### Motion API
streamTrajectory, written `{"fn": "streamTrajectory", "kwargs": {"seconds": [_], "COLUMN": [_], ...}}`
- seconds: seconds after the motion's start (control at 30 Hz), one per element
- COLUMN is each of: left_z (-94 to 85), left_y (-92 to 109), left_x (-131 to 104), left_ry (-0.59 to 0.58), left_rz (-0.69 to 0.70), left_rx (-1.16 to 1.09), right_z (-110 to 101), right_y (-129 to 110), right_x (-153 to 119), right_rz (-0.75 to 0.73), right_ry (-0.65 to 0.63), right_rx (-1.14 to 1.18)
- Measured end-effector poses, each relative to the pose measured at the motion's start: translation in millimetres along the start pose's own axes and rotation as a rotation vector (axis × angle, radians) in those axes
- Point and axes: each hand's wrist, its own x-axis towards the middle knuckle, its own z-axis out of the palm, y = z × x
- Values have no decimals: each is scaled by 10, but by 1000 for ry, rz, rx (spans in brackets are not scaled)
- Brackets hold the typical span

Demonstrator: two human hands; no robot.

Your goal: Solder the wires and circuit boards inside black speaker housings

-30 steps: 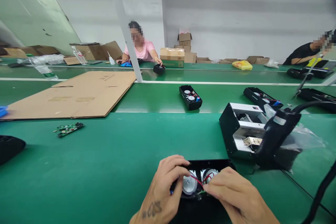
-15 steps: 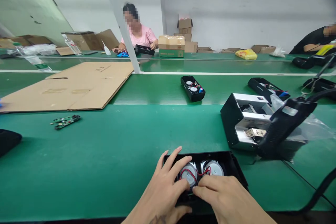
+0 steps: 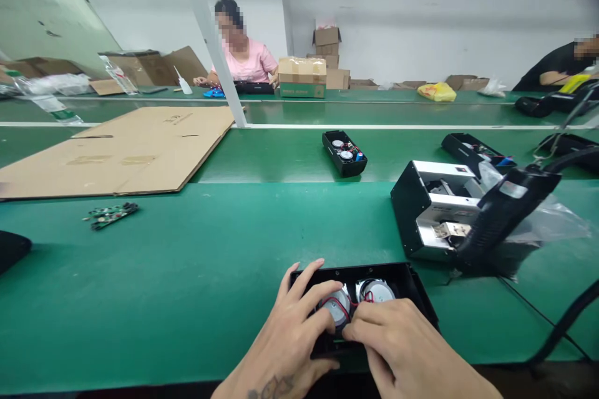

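In front of me a black speaker case (image 3: 412, 290) lies open side up on the green bench. Inside it are two round silver speakers, the left speaker (image 3: 337, 308) and the right speaker (image 3: 379, 290), with red wire (image 3: 367, 297) running between them. My left hand (image 3: 299, 324) is spread over the case's left end, fingers reaching across the far rim and over the left speaker, thumb at the near side, steadying it. My right hand (image 3: 397, 336) dips into the near part of the case with its fingertips pinched together; what they hold is hidden. A sliver of green board shows below them.
A black and silver machine (image 3: 435, 212) stands to the right, with a black-wrapped handle and cable (image 3: 510, 212) before it. Circuit boards (image 3: 111, 216) lie left. Beyond are a flat cardboard sheet (image 3: 140, 149), another speaker case (image 3: 345, 153) and a co-worker (image 3: 248, 62).
The whole view has shifted slightly. My right hand's fingers have curled a little more at the same spot in the case; my left hand stays put. The co-worker's black case has been lowered.
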Motion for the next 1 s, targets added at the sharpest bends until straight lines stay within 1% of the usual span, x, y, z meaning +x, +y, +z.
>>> {"fn": "streamTrajectory", "kwargs": {"seconds": [0.2, 0.27, 0.33, 0.4, 0.53, 0.6, 0.7, 0.8, 0.9, 1.0], "left_z": [-24, -41, -57, -66, -43, -21, 2, 6, -7, -35], "left_y": [41, 77, 113, 140, 140, 120, 89, 75, 70, 66], "left_x": [54, 70, 82, 90, 86, 73, 54, 46, 46, 55], "left_ry": [-6, -1, 7, 17, 52, 67, 47, 38, 40, -10], "left_rz": [-17, -30, -42, -48, -50, -52, -60, -68, -67, -84], "left_rx": [-4, 10, 27, 35, 21, 10, -1, -16, -28, -24], "right_z": [-37, -45, -54, -71, -106, -91, -23, 31, 24, -29], "right_y": [63, 86, 105, 119, 124, 122, 137, 163, 165, 132], "right_x": [10, 21, 45, 80, 138, 142, 117, 75, 50, 65], "right_rz": [14, 45, 65, 39, -35, -49, -62, -33, -10, 14], "right_ry": [44, 33, -9, -37, -13, -45, -92, -152, -205, -246], "right_rx": [96, 142, 154, 132, 100, 101, 83, 46, 6, 23]}}
